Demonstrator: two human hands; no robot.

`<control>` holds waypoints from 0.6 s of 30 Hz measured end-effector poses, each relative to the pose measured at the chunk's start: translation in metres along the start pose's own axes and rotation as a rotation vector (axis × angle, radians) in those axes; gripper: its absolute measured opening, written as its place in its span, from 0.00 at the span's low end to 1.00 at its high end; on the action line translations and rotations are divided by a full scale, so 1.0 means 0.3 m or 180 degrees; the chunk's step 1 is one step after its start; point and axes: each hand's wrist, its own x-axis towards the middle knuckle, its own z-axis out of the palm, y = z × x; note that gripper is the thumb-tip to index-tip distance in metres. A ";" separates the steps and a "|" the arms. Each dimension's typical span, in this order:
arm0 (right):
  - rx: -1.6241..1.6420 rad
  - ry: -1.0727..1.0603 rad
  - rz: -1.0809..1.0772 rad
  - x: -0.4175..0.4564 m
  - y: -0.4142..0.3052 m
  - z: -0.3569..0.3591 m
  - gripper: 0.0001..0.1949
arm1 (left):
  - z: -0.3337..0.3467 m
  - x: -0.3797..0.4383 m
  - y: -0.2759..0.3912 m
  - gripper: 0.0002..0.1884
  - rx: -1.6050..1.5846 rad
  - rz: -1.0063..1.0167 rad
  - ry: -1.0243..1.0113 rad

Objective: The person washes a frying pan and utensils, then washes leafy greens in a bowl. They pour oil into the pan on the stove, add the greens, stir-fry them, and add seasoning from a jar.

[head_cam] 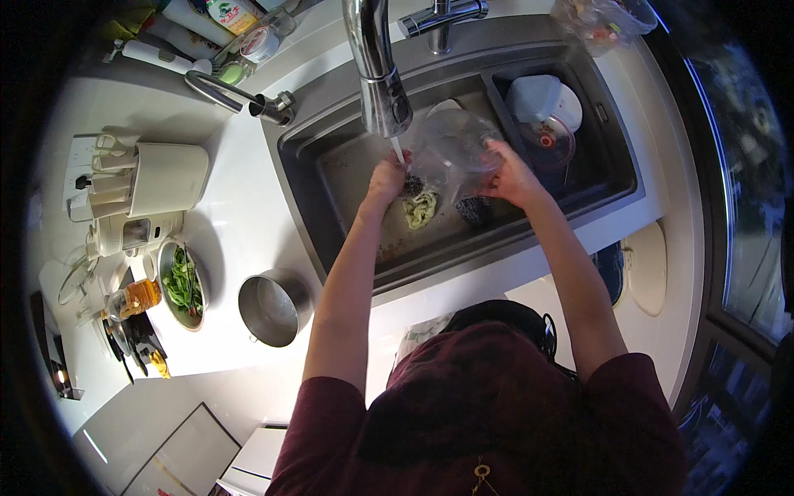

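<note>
Under the stream of the faucet (386, 102), my left hand (389, 177) is in the sink at the left of a clear plastic container (459, 142). Its fingers are partly hidden by water and blur, so whether they grip anything is unclear. My right hand (513, 173) holds the right side of that container, fingers around its edge. Below the hands, a crumpled pale green cloth (420, 209) lies on the bottom of the sink (347, 186). A dark scouring pad (412, 185) shows beside the cloth, and another dark mesh-like thing (471, 211) lies under the container.
A side basin holds a bluish box (533, 98) and a clear round lid (547, 144). Left of the sink stand a steel pot (273, 309), a bowl of green leaves (183, 282), an oil bottle (138, 297) and a knife block (170, 178). A small tap (270, 108) rises at the sink's left corner.
</note>
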 end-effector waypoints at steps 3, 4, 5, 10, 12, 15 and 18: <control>0.0555 0.0197 0.0251 -0.030 -0.059 -0.048 0.24 | 0.058 -0.011 -0.099 0.26 0.3405 0.1912 -0.0018; 0.0753 0.0286 0.0261 -0.043 -0.074 -0.065 0.25 | 0.081 -0.001 -0.122 0.32 0.3462 0.1735 -0.0156; 0.0918 0.0149 0.0266 -0.052 -0.087 -0.080 0.25 | 0.094 0.016 -0.141 0.32 0.3465 0.1723 -0.0088; 0.1521 -0.0200 0.0054 -0.099 -0.132 -0.136 0.27 | 0.096 0.035 -0.206 0.29 0.2256 0.1360 0.0130; 0.1267 -0.0058 -0.0319 -0.108 -0.143 -0.138 0.30 | 0.063 0.023 -0.212 0.27 0.1810 0.1305 0.0243; 0.1301 -0.0082 -0.0530 -0.114 -0.158 -0.122 0.30 | 0.015 0.004 -0.202 0.26 0.1390 0.1228 0.0305; 0.1444 -0.0014 -0.0693 -0.123 -0.177 -0.101 0.25 | 0.015 -0.010 -0.173 0.26 0.1481 0.1377 0.0550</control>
